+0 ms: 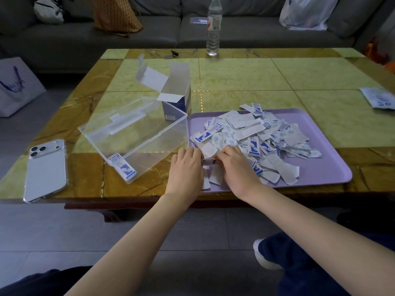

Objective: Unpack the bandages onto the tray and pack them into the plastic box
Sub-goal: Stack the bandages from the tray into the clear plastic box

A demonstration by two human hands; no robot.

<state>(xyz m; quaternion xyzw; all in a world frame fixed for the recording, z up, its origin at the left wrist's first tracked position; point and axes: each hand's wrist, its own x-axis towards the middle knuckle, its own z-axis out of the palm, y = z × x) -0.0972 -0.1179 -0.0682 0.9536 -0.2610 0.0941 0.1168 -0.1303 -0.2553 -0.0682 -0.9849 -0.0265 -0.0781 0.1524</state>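
A heap of white-and-blue wrapped bandages (256, 135) lies on the lilac tray (320, 167). My left hand (188, 165) and my right hand (237, 165) meet at the tray's near left corner, fingers curled, holding a small stack of bandages (209, 160) between them. The clear plastic box (136, 135) stands open just left of the tray, its lid tipped back. A few bandages (124, 166) lie in its near corner. The opened blue-and-white carton (177, 97) stands behind the box.
A silver phone (46, 169) lies at the table's near left. A water bottle (213, 26) stands at the far edge, keys (172, 54) beside it. A printed packet (378, 100) sits at the right edge. A grey sofa runs behind the table.
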